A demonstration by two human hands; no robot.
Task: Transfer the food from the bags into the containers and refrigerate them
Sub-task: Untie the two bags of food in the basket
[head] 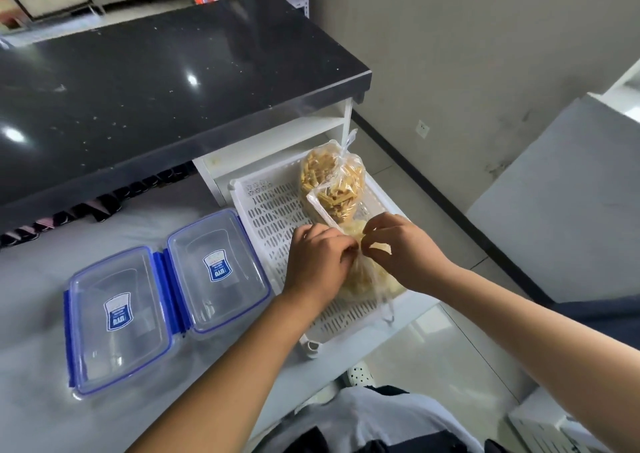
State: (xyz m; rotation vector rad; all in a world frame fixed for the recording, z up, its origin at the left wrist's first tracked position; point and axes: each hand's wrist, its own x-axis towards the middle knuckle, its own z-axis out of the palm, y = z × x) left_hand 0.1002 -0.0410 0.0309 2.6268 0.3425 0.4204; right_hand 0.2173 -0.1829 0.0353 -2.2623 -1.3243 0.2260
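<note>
Head view: looking down over a pale counter (41,262) lying below a black worktop (156,72).
Left hand (317,262): curling its fingers and pinching the twisted neck of the near bag (365,284).
Right hand (405,253): pinching the same neck from the other side.
Near bag: lying in the white slotted tray (273,217), holding pale food.
Far bag (332,182): sitting tied in the tray just behind it, holding yellow-brown sticks.
Containers: left container (117,321) and right container (218,272), clear with blue clips, sitting lidded side by side on the counter, left of the tray.
</note>
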